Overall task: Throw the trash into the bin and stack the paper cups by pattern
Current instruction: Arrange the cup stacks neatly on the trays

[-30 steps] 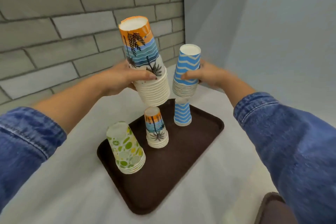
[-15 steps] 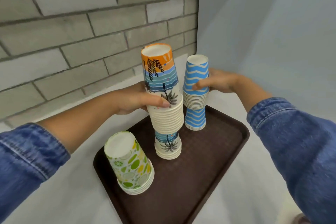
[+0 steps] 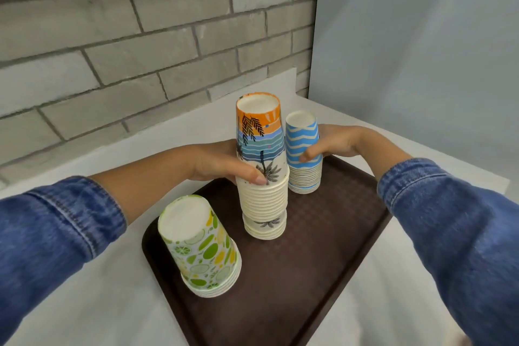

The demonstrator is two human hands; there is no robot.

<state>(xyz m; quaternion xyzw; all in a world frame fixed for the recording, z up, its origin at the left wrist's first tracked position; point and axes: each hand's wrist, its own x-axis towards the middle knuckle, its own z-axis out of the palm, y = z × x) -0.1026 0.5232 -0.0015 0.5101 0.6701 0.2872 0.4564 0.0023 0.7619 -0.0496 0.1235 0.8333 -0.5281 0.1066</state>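
On the tray (image 3: 309, 255) mid-frame, my left grip (image 3: 217, 161) clasps the palm cups (image 3: 262, 177), my right grip (image 3: 337, 142) the wavy cups (image 3: 302, 143).

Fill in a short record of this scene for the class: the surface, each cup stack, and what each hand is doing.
Surface: brown tray on a white table
Palm stack: upside down, mid-tray, tallest
Wave stack: upside down, far side of tray
Lime stack: upside down, near left corner, untouched
Left hand: grips Palm stack
Right hand: grips Wave stack
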